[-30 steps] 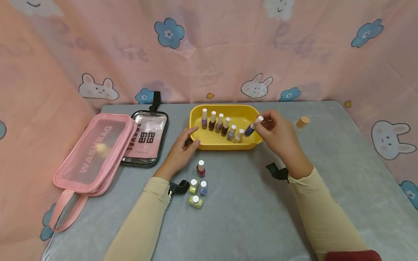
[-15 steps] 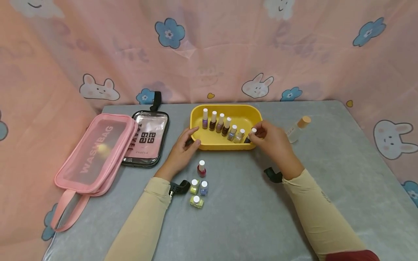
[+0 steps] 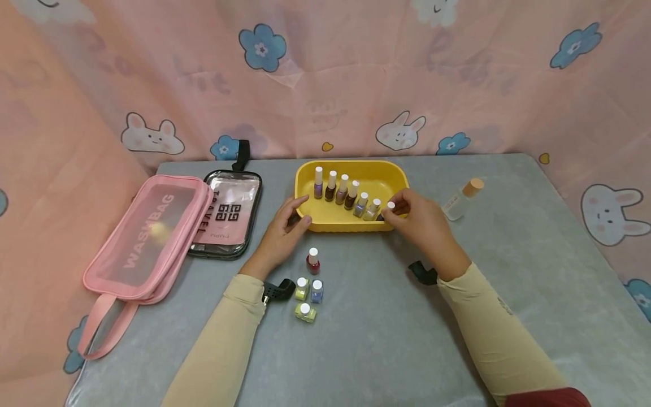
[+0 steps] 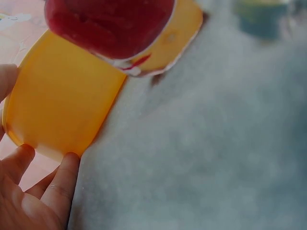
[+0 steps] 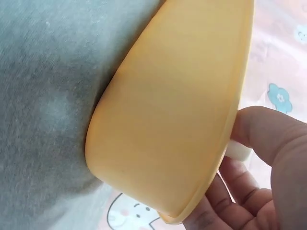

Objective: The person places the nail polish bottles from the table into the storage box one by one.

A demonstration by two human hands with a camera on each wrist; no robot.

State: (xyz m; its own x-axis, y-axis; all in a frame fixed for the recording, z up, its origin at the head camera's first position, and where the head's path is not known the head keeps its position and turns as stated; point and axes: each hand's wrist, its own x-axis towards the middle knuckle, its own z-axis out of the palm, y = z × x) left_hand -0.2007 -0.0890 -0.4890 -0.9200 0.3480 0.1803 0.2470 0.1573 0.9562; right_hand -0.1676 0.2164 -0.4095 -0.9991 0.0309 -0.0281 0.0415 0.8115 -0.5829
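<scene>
A yellow tray (image 3: 351, 227) holds a slanting row of small nail polish bottles with white caps, among them a purple bottle (image 3: 318, 189) at the left end. Over the tray's front right rim, my right hand (image 3: 424, 229) pinches the white cap of a dark blue nail polish bottle (image 3: 390, 206), at the row's right end. Its body is mostly hidden by fingers and rim; only the cap (image 5: 240, 151) shows in the right wrist view. My left hand (image 3: 276, 240) rests on the tray's left end, fingertips (image 4: 71, 160) touching the outer wall with fingers fairly straight.
A red nail polish bottle (image 3: 313, 262) stands before the tray, with yellow-green bottles (image 3: 305, 314) and a blue bottle (image 3: 317, 291) nearer me. A clear bottle with a tan cap (image 3: 460, 200) stands right. Left lie a pink wash bag (image 3: 147, 237) and a black-edged pouch (image 3: 229, 215).
My right hand has lowered the dark blue nail polish bottle into the tray and moved slightly left, beside the row. The clear bottle has come into fuller view. My left hand stays put.
</scene>
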